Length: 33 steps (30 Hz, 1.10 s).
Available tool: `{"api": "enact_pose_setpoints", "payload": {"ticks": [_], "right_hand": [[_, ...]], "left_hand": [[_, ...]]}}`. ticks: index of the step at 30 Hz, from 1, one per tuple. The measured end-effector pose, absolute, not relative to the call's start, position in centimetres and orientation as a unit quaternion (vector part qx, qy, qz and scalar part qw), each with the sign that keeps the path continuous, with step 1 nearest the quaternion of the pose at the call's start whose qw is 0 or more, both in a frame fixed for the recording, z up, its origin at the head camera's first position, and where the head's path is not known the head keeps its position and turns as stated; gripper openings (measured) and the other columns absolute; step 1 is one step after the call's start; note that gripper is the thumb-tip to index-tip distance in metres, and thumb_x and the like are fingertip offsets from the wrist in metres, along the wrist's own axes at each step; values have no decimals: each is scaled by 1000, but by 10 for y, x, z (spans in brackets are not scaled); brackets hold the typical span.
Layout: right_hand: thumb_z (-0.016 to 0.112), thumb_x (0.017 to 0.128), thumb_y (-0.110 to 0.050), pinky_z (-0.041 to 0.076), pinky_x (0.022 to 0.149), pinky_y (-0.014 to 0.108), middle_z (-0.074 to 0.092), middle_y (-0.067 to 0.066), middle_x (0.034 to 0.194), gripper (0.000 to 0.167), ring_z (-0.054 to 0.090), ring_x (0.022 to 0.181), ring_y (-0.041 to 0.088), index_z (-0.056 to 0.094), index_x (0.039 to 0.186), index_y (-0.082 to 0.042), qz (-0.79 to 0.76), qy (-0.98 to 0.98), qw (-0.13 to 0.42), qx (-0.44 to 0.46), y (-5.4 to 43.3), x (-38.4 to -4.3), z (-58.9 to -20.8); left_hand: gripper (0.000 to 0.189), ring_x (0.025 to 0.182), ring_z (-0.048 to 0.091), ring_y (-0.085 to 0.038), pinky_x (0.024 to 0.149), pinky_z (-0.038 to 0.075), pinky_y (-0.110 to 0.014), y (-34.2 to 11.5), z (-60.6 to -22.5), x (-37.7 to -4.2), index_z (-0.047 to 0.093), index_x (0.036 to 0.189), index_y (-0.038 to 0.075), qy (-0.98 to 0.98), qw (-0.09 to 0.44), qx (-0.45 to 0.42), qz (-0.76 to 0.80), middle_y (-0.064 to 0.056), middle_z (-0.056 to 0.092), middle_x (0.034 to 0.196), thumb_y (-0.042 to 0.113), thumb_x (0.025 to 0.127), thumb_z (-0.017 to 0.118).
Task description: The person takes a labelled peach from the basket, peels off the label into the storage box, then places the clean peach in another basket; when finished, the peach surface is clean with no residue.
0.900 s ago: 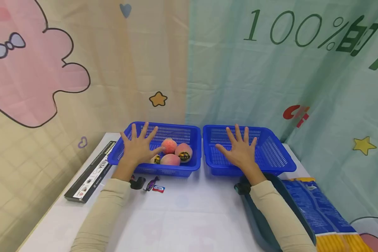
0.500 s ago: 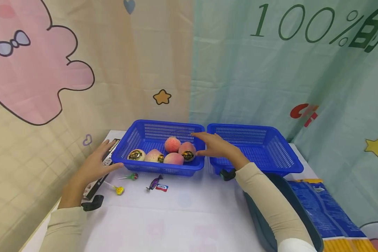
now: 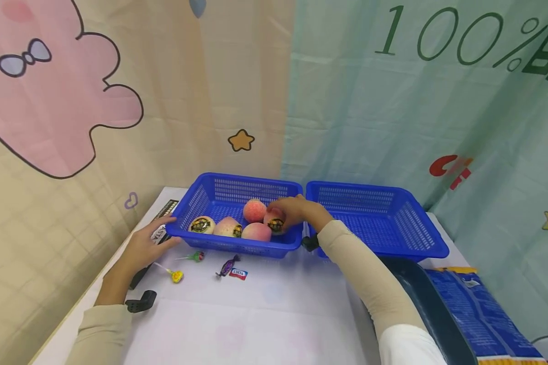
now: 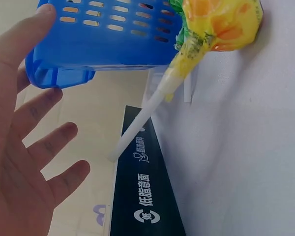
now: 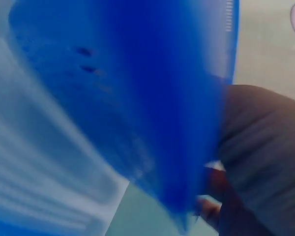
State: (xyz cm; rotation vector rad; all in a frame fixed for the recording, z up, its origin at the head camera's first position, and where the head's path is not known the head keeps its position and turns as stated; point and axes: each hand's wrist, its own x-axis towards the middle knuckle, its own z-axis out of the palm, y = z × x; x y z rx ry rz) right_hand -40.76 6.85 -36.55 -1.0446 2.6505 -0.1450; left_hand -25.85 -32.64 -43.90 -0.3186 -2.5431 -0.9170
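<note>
Head view: in the left basket (image 3: 237, 247), the rightmost peach (image 3: 273, 221) is cupped by the right hand (image 3: 290, 210); at the basket's left end, the left hand (image 3: 142, 249) is spread. Gripped loosely, the peach could be dropped.

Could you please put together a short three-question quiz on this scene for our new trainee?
1. How many peaches show in the left basket?
2. True or false: the purple candy lies on the table, outside the left basket.
3. What is the right hand touching?
A) a lollipop
B) the rightmost peach
C) the blue bag

Key:
1. Five.
2. True.
3. B.
</note>
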Motion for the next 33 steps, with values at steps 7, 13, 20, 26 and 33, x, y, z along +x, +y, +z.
{"api": "enact_pose_setpoints", "payload": {"ticks": [7, 13, 20, 26, 33], "right_hand": [[85, 84, -23, 33, 107, 53, 60, 2, 135, 65, 53, 125, 21, 52, 141, -20, -30, 923, 134, -360, 67, -409, -372], [88, 80, -29, 46, 101, 48, 54, 5, 124, 65, 57, 112, 24, 55, 136, -22, -24, 934, 88, -345, 61, -409, -382], [86, 78, -33, 55, 90, 43, 54, 7, 120, 65, 58, 106, 24, 56, 134, -20, -15, 940, 54, -337, 59, -407, -386], [86, 76, -31, 53, 90, 40, 54, 10, 123, 70, 56, 104, 25, 55, 136, -12, -69, 926, 30, -369, 78, -406, -362], [84, 79, -31, 52, 85, 36, 52, 8, 127, 77, 56, 100, 22, 47, 143, -9, -132, 918, 35, -373, 95, -386, -320]], "left_hand": [[63, 130, 44, -56, 99, 37, -72, -328, -442, -254, 54, 144, 10, -921, 175, -98, -335, -27, 52, 143, 28, 89, 80], [63, 128, 46, -56, 98, 37, -73, -329, -444, -254, 52, 146, 14, -919, 172, -92, -342, -30, 53, 141, 33, 91, 77], [62, 128, 46, -55, 98, 38, -72, -328, -447, -254, 51, 147, 15, -922, 164, -87, -338, -29, 52, 141, 33, 93, 76], [63, 127, 48, -55, 97, 38, -73, -326, -446, -256, 49, 148, 16, -925, 158, -88, -334, -30, 51, 142, 37, 94, 73], [65, 136, 35, -56, 101, 30, -76, -329, -446, -257, 47, 149, 11, -927, 152, -82, -333, -20, 38, 157, 37, 95, 72]]}}
